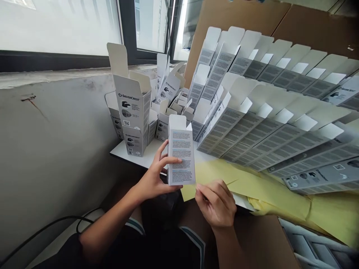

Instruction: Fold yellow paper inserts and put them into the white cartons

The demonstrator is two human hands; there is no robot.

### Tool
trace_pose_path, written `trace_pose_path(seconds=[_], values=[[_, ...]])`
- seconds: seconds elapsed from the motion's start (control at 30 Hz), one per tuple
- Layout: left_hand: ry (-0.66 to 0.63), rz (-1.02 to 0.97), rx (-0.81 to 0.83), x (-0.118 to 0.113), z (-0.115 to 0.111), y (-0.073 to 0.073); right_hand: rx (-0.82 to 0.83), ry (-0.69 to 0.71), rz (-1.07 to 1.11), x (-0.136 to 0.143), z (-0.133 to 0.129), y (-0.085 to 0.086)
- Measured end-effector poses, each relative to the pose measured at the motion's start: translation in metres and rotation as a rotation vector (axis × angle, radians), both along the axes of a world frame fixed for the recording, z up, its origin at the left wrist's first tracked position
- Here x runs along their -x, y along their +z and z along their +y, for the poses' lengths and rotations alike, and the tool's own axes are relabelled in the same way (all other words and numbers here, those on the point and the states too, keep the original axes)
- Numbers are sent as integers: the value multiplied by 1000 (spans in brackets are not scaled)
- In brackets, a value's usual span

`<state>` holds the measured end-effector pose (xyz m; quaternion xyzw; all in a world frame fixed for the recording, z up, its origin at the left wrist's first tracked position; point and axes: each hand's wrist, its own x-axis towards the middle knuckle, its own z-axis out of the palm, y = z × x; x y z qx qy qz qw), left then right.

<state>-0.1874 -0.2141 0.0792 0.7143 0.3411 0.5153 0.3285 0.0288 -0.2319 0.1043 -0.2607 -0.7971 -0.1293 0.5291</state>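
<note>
My left hand (155,173) holds a small white carton (181,157) upright in front of me, fingers along its left side and across its printed face, thumb under its bottom edge. The carton's top flap stands up open, and blocks of fine grey text with blue headings cover the side facing me. Just right of the carton's lower corner, my right hand (217,201) is closed, thumb pressed to the curled index finger. Whatever may be between those fingertips is hidden.
Taller open SilverCrest cartons (131,108) stand at the left of the white table (148,158). Rows of open cartons (252,130) fill the right, before a brown cardboard sheet (241,18). Yellow paper (215,173) covers the table's front edge. A wall (61,123) and window border the left.
</note>
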Motion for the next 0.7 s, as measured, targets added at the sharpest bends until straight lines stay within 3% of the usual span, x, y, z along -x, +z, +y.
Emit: trace_pose_path(seconds=[0.17, 0.37, 0.7], values=[[11, -10, 31, -2, -2, 3, -129, 12, -206, -4, 0, 12], [31, -14, 57, -2, -4, 5, -166, 31, -379, -5, 2, 19], [14, -28, 71, -2, -8, 9, -153, 93, -436, -2, 6, 7]])
